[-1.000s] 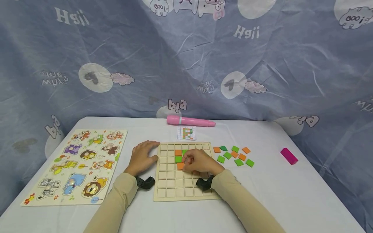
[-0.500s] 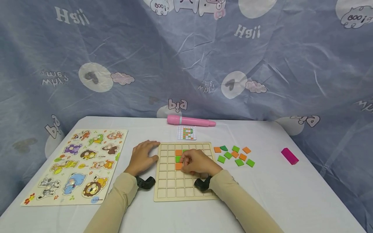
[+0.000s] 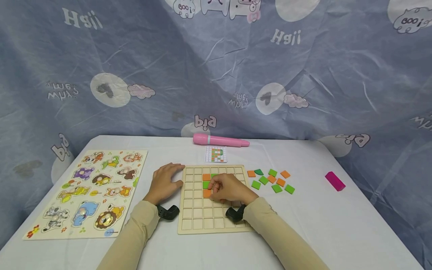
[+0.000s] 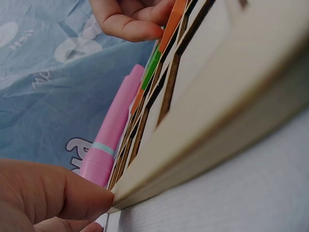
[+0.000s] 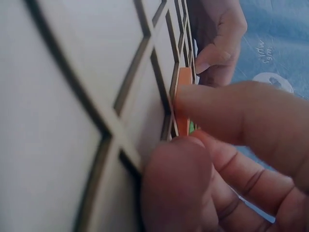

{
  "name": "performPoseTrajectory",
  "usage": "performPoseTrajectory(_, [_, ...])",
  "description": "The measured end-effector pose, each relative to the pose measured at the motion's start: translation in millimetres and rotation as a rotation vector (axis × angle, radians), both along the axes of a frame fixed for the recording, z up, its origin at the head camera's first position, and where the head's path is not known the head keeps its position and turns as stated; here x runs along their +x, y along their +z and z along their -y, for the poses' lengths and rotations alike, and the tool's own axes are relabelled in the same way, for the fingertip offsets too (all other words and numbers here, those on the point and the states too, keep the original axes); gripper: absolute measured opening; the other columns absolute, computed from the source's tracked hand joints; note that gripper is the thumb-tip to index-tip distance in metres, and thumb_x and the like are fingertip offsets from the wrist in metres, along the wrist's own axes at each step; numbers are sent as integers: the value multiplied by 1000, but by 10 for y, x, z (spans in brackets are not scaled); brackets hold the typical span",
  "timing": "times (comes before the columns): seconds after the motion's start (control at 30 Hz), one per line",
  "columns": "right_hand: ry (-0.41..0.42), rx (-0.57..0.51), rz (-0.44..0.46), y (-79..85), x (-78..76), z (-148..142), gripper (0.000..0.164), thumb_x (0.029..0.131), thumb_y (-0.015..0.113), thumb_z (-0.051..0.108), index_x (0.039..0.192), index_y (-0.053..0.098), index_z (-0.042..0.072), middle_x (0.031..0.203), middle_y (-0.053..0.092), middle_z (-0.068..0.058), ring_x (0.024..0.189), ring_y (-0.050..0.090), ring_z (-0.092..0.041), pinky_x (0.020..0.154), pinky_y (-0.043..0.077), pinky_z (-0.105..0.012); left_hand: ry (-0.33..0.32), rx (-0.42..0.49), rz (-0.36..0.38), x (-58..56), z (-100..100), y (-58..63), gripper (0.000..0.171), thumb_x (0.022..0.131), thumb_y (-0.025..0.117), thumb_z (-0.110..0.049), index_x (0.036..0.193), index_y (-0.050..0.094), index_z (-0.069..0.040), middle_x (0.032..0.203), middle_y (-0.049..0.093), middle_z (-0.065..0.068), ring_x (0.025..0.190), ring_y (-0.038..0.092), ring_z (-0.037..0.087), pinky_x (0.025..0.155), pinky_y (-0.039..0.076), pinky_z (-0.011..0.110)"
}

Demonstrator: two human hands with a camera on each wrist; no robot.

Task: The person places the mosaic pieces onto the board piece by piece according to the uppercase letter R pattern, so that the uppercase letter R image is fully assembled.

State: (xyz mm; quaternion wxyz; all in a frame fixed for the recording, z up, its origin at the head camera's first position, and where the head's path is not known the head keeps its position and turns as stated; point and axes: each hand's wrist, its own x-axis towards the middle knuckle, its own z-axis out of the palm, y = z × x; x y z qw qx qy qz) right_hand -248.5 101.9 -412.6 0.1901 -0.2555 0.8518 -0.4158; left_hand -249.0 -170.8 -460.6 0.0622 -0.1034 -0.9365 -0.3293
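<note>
My right hand (image 3: 233, 188) is over the wooden grid board (image 3: 197, 224), its fingers bent and their tips at an orange square tile (image 3: 207, 194). In the right wrist view one fingertip overlaps that orange tile (image 5: 184, 75), which sits in a grid cell, and another tip is right at its lower end. A green tile (image 3: 206, 185) and another orange tile (image 3: 206, 177) lie in the same column beyond it; a further green tile (image 3: 213, 175) is partly hidden by the hand. My left hand (image 3: 165, 182) rests spread at the board's left edge, thumb against its side.
Several loose orange and green tiles (image 3: 277, 188) lie right of the board. Behind it are a pattern card (image 3: 216, 154) and a pink pen-shaped object (image 3: 221, 141). An animal puzzle board (image 3: 135, 161) lies at left, a magenta block (image 3: 335, 181) at far right.
My right hand has shifted slightly left, and the orange tile at its fingertips has moved left into line with the tiles beyond it. The left hand has stayed in place.
</note>
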Motion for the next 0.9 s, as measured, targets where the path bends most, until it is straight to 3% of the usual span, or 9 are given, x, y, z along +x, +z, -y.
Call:
performPoseTrajectory(0.4, [15,-13,-14,-6,-25,-4,16,90,81,0,103,72,0,75,65,2,55,63,-11,57,58,-25,1,1,-5,-11,10,4,60,91,66,-19,150,63,-6,160,55,18,157,35,44,128,18,67])
performPoseTrajectory(0.73, [80,-194,153,-7,-60,-342,24,101,71,3,123,71,-7,84,68,-5,61,61,-13,59,57,-23,2,3,-4,11,-3,15,60,91,66,-19,149,63,-5,159,56,18,157,36,44,128,18,67])
performPoseTrajectory(0.9, [32,-242,171,0,-73,-635,32,103,70,10,130,67,-7,89,67,-10,63,58,-14,59,55,-25,4,4,-5,19,-8,-6,59,92,67,-19,149,64,-6,159,56,18,156,36,44,128,19,67])
